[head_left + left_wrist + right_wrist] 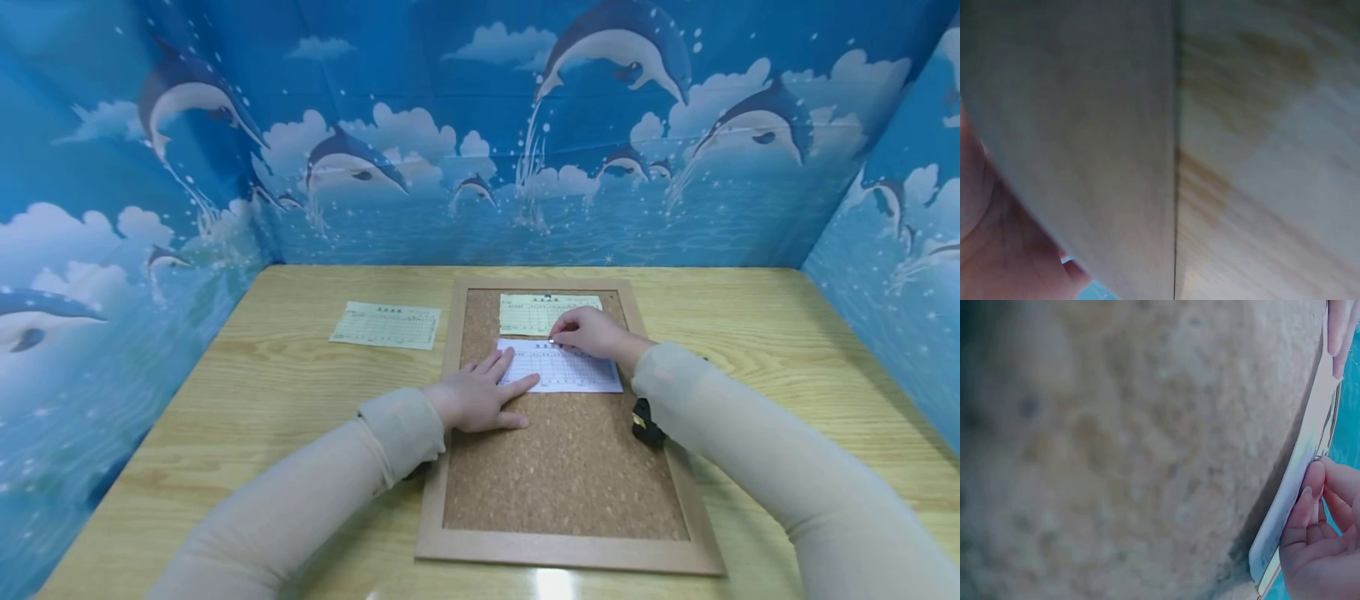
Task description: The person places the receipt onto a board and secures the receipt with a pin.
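A white printed form slip (570,371) lies on the cork board (562,467), just below a pale green slip (517,312) that has a small dark pin (547,297) at its top edge. My left hand (483,396) rests on the white slip's left part and the cork, fingers spread. At the white slip's top edge, my right hand (588,333) pinches a small shiny push pin (551,339) between thumb and fingers. In the right wrist view, the right hand (1322,531) is against the paper (1297,478); the pin is mostly hidden by the fingertips.
Another pale green slip (386,325) lies on the wooden table (300,392), left of the board. The board's wooden frame (570,550) reaches near the table's front. A blue dolphin-print curtain (450,225) encloses the back and sides. A black wrist strap (645,423) shows by the right sleeve.
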Demonstrator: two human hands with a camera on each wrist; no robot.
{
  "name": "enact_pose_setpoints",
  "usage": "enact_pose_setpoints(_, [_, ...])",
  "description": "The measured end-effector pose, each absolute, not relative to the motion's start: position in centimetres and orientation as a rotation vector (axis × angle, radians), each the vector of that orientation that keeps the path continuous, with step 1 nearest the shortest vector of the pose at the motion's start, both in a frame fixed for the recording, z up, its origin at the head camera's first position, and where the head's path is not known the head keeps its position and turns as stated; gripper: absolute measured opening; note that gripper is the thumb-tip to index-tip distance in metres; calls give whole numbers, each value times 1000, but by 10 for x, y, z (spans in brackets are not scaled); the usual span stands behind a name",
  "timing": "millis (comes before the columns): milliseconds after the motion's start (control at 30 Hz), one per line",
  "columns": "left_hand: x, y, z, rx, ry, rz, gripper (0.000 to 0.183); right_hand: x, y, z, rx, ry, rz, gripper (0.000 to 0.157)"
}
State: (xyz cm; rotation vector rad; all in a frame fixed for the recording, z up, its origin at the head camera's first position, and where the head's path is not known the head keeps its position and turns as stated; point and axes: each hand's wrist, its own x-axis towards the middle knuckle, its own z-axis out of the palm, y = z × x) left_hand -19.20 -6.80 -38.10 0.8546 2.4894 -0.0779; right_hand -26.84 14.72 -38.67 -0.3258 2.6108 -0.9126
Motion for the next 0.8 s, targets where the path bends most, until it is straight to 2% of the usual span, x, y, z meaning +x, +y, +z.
enact_pose_setpoints(367, [-190, -69, -379, 857, 2496, -80, 67, -269, 145, -386, -306, 2617, -907, 18])
enact_pose_setpoints(533, [-190, -69, -380, 866, 2501, -91, 67, -263, 147, -382, -441, 2656, -876, 28])
enact_pose_setpoints(800, [-189, -67, -380, 868, 2504, -96, 67, -234, 154, -376, -690, 2744, -369, 50])
